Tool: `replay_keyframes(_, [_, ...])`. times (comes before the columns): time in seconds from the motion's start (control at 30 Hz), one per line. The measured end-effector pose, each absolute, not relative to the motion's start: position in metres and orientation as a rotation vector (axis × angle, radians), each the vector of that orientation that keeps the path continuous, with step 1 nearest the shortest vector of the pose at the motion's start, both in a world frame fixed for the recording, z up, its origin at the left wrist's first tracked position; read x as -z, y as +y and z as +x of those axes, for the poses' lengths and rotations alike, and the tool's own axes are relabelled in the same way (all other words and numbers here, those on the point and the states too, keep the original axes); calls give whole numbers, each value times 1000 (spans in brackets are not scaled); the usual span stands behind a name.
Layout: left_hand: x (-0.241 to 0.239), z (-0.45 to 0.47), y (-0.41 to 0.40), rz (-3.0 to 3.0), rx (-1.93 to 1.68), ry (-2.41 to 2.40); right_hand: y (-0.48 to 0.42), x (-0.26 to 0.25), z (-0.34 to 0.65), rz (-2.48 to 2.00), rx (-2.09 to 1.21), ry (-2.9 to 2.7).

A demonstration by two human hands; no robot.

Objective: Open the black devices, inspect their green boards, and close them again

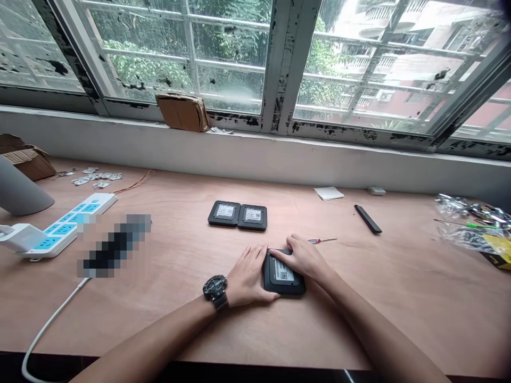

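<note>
Plywood workbench [179,319] below a window [223,53]. Power strip [64,229] at 10 o'clock from the hands. Two black square devices [237,215] side by side at 12 o'clock. Third black device [285,284], QR label up, flat on bench, held between both hands: left hand [249,276], wristwatch [215,287] on, against its 9 o'clock edge; right hand [303,258] over its top edge. Small screwdriver [321,240] at 2 o'clock, just beside right hand.

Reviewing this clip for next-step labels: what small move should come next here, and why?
Probably slide the black labelled case forward to the two matching cases, since the left hand and right hand both rest on it and those two lie label-up just ahead.
</note>
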State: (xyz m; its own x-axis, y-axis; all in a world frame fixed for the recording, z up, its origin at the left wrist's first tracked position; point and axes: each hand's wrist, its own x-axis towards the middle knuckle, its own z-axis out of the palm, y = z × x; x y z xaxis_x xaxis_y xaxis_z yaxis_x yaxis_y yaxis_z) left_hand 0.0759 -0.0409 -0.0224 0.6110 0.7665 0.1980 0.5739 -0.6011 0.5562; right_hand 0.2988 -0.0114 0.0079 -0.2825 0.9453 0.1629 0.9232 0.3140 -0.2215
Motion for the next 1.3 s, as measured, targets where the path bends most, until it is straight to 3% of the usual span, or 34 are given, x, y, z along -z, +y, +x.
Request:
replay_keyframes(0.2, [25,75,-41,2406,-562,1057,-11,-9,298,-1704,-126,-2304])
replay_keyframes(0.43, [28,75,-41,2359,-586,1041,-9,-14,304,-1587,-347,-2268])
replay_keyframes(0.7, [1,77,-45,2325,-717,950,-26,-37,319,-1257,-945,-2123])
replay_keyframes(0.8, [-2,77,-50,2303,-753,983,-32,-50,323,-1175,-1001,-2109])
replay_keyframes(0.97, [14,51,-73,2308,-791,1329,-40,-78,332,-1137,-814,-2149])
replay_keyframes(1.13, [17,12,-109,2333,-770,1555,-49,-103,342,-943,-375,-2533])
replay_keyframes(1.3, [10,5,-110,2341,-777,1505,-63,-87,360,-810,15,-2671])
